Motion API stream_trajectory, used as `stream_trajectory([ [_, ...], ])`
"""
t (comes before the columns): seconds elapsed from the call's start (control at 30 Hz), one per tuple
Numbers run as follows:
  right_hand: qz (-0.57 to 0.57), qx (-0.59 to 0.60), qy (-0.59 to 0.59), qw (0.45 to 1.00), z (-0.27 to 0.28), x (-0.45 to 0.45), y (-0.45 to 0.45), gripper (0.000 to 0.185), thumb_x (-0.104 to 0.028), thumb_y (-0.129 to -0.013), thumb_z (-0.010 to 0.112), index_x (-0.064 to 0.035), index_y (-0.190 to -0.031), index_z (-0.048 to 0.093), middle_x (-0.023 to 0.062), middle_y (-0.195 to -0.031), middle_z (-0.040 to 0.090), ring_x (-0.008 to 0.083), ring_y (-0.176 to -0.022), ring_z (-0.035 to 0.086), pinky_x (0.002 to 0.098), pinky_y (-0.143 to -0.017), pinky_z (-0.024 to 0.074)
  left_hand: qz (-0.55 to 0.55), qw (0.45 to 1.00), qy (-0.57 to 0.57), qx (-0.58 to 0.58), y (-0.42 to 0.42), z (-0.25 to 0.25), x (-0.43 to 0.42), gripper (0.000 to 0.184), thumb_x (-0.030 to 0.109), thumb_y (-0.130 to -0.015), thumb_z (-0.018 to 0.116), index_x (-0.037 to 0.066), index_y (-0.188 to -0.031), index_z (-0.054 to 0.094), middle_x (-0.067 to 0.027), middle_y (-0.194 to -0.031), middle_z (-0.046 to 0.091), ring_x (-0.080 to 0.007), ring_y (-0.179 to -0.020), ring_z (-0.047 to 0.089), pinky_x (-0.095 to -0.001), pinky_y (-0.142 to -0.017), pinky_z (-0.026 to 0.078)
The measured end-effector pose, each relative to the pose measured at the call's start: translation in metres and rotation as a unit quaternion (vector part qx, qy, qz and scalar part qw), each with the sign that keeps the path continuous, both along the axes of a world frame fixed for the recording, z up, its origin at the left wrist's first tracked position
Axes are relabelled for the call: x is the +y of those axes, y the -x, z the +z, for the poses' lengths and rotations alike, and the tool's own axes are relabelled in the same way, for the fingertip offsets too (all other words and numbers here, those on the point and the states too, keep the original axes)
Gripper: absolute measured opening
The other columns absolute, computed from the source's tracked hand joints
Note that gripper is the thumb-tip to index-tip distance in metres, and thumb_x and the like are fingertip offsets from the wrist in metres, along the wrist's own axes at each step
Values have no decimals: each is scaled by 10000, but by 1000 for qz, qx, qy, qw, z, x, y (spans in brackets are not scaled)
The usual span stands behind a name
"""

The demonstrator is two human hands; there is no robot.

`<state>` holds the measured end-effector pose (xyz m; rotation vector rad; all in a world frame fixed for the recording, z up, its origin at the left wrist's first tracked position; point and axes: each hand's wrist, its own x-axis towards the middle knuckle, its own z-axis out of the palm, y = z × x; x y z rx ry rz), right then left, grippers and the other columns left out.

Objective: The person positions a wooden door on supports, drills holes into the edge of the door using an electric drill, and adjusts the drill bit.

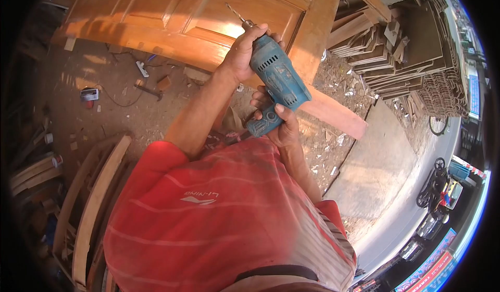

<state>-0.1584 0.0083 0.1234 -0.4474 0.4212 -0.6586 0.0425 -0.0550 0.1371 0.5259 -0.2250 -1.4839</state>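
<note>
A blue power drill (278, 73) is held up in front of my chest, tilted toward the upper left. A long drill bit (235, 12) sticks out of its chuck. My left hand (244, 52) is closed around the front of the body, close behind the chuck. Lower down, my right hand (285, 128) wraps the drill's handle (264, 121), thumb on the near side and fingertips showing on the other. Beyond the bit lies a varnished wooden panel door (208, 18); I cannot tell whether the bit touches it.
A hammer (149, 90) and a corded device (89, 94) lie on the littered dirt floor. Curved wooden pieces (94, 208) stand at left. A wooden beam (333, 112) juts out at right, near stacked boards (385, 58). A road with a motorcycle (432, 185) is farther right.
</note>
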Motion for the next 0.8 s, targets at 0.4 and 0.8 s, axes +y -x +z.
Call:
stream_trajectory([
  [0.4,0,-64,-52,997,8,18,-1,712,-285,-860,746,54,-1408,446,163,-1164,611,245,-980,631,361,-863,543,-28,999,0,23,6,4,10,212,330,-1007,648,128,-946,646,-69,-941,693,-254,-977,692,-444,-870,594],
  [0.8,-61,128,76,987,27,32,-4,558,-201,-904,707,47,-1353,487,114,-983,617,230,-858,621,365,-770,537,-64,996,-65,10,7,15,10,239,337,-939,745,133,-921,623,-60,-860,680,-210,-848,694,-405,-752,615],
])
